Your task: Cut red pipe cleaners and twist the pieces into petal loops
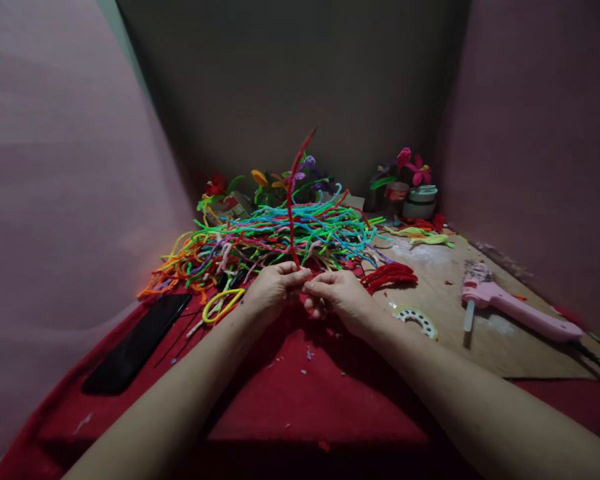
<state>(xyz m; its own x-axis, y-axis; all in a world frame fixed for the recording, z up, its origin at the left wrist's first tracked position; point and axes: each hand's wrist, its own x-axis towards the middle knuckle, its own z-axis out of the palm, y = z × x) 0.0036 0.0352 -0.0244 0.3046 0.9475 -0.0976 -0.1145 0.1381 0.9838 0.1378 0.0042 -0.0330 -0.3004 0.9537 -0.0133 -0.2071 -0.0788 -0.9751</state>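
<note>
1 red pipe cleaner (291, 217) rises near-upright from left hand's (276, 283) pinch, tip leaning right; right hand (343, 298) just beside, fingers bunched, can't tell if gripping.

Forearms (173, 390) are slanting inward. Left hand (280, 283) and right hand (344, 298) are pinching, fingers (317, 309) curled, tips close together.

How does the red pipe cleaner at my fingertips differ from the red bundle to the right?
The red pipe cleaner is a single strand; the red bundle gathers several pieces. The red pipe cleaner points upward, while the red bundle lies flat. Both are red.
</note>
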